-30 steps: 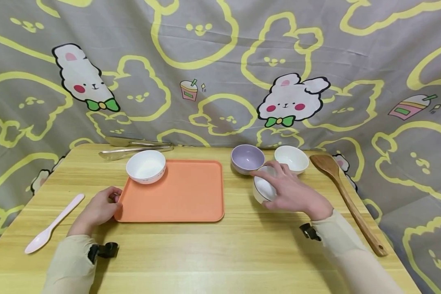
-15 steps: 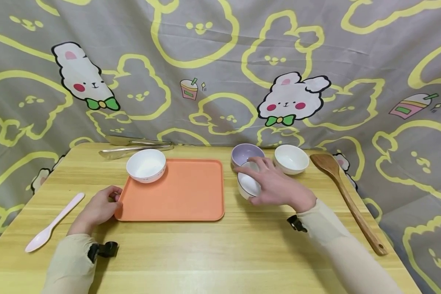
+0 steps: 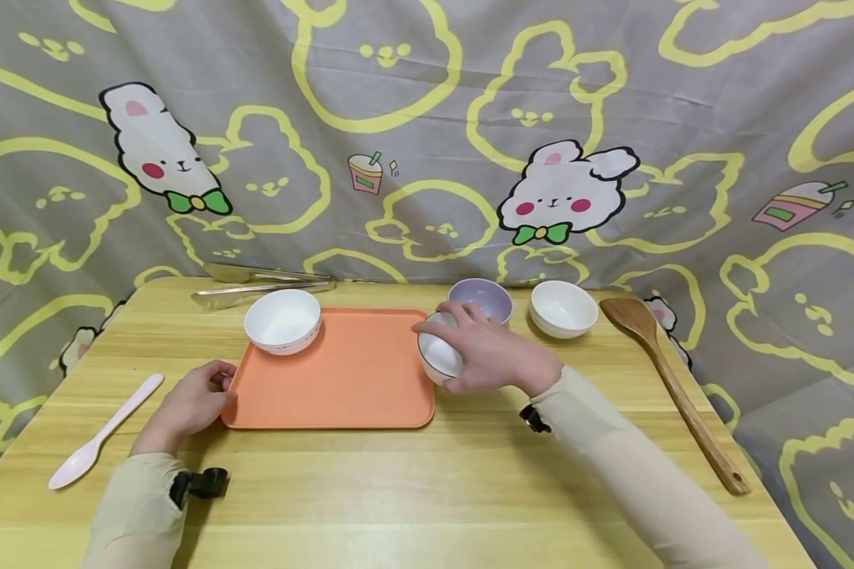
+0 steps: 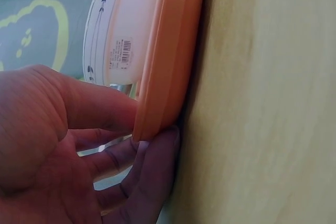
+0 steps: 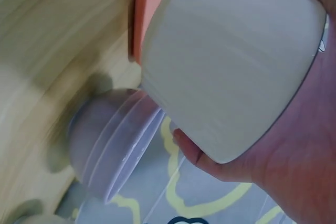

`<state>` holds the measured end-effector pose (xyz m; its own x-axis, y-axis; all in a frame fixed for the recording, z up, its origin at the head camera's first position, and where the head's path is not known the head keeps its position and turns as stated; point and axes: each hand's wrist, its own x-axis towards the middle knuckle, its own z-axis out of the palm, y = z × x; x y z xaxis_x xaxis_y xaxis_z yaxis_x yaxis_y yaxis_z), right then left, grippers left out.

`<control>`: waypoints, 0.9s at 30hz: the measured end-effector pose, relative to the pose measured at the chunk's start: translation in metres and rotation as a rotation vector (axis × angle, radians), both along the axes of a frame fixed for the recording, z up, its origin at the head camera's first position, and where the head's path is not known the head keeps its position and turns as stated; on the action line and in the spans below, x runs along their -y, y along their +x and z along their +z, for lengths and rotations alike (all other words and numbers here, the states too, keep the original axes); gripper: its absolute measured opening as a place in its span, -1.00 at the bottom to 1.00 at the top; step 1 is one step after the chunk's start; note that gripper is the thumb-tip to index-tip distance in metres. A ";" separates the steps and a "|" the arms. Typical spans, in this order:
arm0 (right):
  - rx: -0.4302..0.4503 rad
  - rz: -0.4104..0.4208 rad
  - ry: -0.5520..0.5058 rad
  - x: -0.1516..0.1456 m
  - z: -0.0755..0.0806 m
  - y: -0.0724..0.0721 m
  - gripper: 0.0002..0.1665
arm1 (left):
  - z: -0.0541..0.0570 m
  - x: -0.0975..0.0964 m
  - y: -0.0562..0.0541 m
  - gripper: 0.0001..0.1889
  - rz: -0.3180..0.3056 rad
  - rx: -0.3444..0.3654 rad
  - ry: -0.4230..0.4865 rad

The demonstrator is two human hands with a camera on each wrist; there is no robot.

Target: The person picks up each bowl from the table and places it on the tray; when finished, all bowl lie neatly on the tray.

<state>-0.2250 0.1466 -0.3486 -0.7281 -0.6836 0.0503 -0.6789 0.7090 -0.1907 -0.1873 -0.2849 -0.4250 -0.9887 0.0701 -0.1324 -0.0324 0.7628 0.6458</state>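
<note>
My right hand grips a small white bowl with a dark rim across its mouth, over the right edge of the orange tray. In the right wrist view its plain pale outer wall fills the middle. My left hand pinches the tray's left edge; the left wrist view has the thumb at the upper rim and fingertips beneath. Another white bowl, patterned outside, rests on the tray's back left corner. A purple bowl stands behind my right hand, partly hidden by it.
A plain white bowl stands at the back right, beside a long wooden spatula. Metal tongs lie at the back left. A pale pink spoon lies left of my left hand. A patterned curtain hangs behind the table.
My right hand has carried the dark-rimmed white bowl leftward, from in front of the plain white and purple bowls to the tray's right edge. The left hand and tray have stayed put.
</note>
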 end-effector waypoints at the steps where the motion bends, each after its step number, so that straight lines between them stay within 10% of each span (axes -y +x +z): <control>1: -0.002 -0.001 0.006 0.002 0.000 -0.001 -0.12 | 0.000 0.000 0.000 -0.59 0.001 -0.001 0.004; 27: 0.097 0.017 0.098 0.063 -0.008 -0.035 -0.07 | -0.002 0.001 0.000 -0.59 0.002 -0.002 0.016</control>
